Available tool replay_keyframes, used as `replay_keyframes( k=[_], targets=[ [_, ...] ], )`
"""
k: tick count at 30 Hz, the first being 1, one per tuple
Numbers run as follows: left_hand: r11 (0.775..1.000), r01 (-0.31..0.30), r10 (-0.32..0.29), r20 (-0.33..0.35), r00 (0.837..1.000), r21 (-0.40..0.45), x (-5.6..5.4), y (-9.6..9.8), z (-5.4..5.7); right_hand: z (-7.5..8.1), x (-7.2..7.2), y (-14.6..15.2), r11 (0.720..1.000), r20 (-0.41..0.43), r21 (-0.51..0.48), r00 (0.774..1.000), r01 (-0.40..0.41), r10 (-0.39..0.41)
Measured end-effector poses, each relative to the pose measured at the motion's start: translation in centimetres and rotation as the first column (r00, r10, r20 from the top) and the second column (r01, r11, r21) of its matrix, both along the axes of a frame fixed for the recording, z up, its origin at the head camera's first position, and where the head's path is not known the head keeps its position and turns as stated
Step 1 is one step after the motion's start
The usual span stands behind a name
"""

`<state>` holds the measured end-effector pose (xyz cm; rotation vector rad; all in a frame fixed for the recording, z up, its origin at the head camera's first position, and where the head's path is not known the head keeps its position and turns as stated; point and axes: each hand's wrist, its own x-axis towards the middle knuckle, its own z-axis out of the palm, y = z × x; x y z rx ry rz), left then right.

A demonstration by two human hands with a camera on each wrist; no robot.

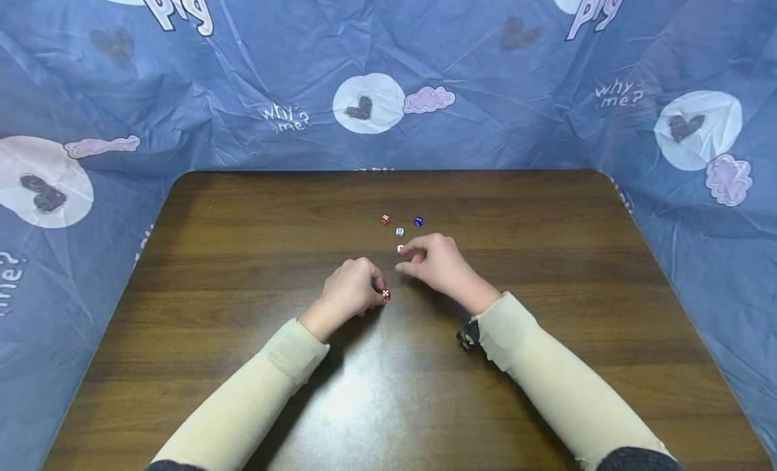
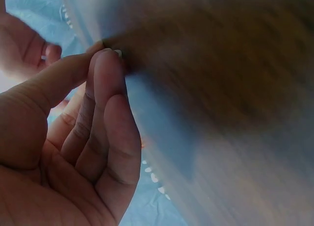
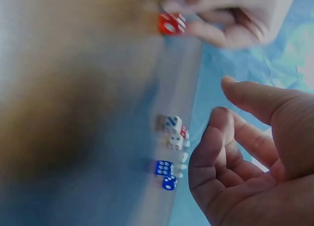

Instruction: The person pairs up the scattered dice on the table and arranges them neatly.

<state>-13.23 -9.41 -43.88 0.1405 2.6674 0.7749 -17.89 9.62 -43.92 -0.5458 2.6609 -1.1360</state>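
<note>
Near the middle of the table, my left hand (image 1: 354, 287) pinches a red die (image 1: 386, 294) with white pips. In the right wrist view this red die (image 3: 171, 24) sticks out from the fingertips. To its right, my right hand (image 1: 443, 264) has thumb and forefinger apart with nothing between them. Its fingertips are close to a white die (image 1: 400, 249). Beyond lie another white die (image 1: 399, 232), a red die (image 1: 385, 219) and a blue die (image 1: 419, 221). A second blue die (image 3: 164, 167) shows only in the right wrist view.
The brown wooden table (image 1: 255, 228) has rounded far corners. A blue printed cloth (image 1: 485, 66) hangs behind it and along both sides. A dark wristband (image 1: 468, 335) sits at the right sleeve's cuff.
</note>
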Motion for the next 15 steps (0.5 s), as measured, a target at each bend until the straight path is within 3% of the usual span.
replay_keyframes(
  k=[5, 15],
  targets=[
    [1.0, -0.012, 0.012, 0.012, 1.0, -0.002, 0.0, -0.1, 0.0, 0.9, -2.6, -0.7, 0.998, 0.003, -0.043, 0.999, 0.043, -0.043],
    [1.0, 0.005, -0.005, 0.018, 1.0, 0.006, 0.0, 0.0, 0.1, 0.9, -6.3, -2.5, 0.996, 0.032, 0.034, 0.996, 0.082, -0.083]
  ],
)
